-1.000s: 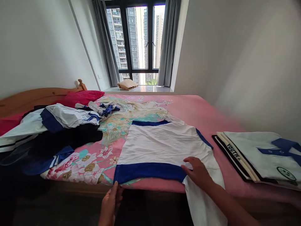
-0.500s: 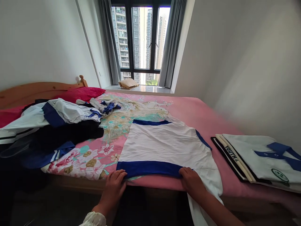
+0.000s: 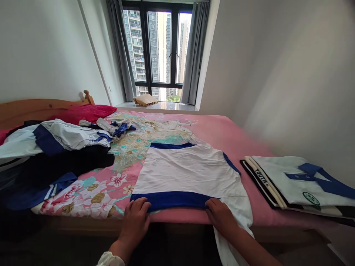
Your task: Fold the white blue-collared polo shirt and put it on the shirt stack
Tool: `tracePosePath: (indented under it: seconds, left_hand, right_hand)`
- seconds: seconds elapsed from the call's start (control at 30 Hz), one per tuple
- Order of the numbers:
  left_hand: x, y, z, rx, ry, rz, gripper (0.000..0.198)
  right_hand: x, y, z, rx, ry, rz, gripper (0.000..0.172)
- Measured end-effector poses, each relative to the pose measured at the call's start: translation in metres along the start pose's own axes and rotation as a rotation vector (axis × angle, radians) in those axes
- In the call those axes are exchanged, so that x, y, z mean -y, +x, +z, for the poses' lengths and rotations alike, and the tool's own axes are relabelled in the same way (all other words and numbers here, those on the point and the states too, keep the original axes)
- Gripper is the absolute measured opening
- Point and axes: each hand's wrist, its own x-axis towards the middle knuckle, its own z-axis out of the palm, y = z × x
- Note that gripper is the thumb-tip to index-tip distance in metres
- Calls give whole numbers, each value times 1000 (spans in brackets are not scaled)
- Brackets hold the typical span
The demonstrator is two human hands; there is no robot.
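"Where's the shirt (image 3: 185,168)?"

"On the bed (image 3: 213,127), spread out ahead of the left hand (image 3: 137,214) and right hand (image 3: 220,215)."

"Are they pinching?"

"I can't tell. Each one's fingers sit close together on the blue edge (image 3: 179,200)."

"And the folded clothes (image 3: 280,170)?"

"Right of the right hand."
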Motion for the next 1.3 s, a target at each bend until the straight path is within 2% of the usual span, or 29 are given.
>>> tracePosePath:
  seconds: [0.07,0.17,0.23,0.3,0.33,0.4,0.47,0.6,0.7,0.8,0.87,0.93,1.0,1.17,1.3]
  left_hand:
    - [-38,14,8,2,-87,82,36]
    - [-106,41,26,106,-243,231,39]
    - [-144,59,41,172,-283,257,35]
    - [-167,74,53,218,-278,249,26]
    - [-170,79,57,232,-270,243,22]
    - [-163,82,62,238,-254,235,21]
    - [-139,75,61,237,-238,220,24]
    - [-56,44,45,174,-129,150,42]
    - [6,23,25,99,32,107,44]
    - [41,11,6,74,103,80,34]
    - [45,8,-3,65,72,125,27]
    - [37,8,-7,50,22,177,27]
    - [25,9,-5,23,-23,167,28]
    - [1,22,15,44,-78,113,30]
    - [2,34,29,71,-44,119,41]
  right_hand:
    - [0,0,-1,3,72,34,20]
    - [2,1,-4,7,130,79,21]
    - [4,1,-5,9,151,90,20]
    - [4,0,-5,10,169,93,20]
    - [4,0,-5,10,177,93,20]
    - [4,-2,-4,5,187,94,20]
    - [4,-4,-4,3,187,88,21]
    - [4,-7,-6,4,172,64,22]
    - [4,-7,-5,1,154,65,23]
    - [4,-6,-3,21,137,68,22]
    - [3,-4,-2,35,129,72,23]
    - [2,-2,-1,43,126,75,23]
    - [1,-1,-1,54,131,79,22]
    - [1,1,0,62,170,111,20]
    - [1,2,-3,78,151,128,21]
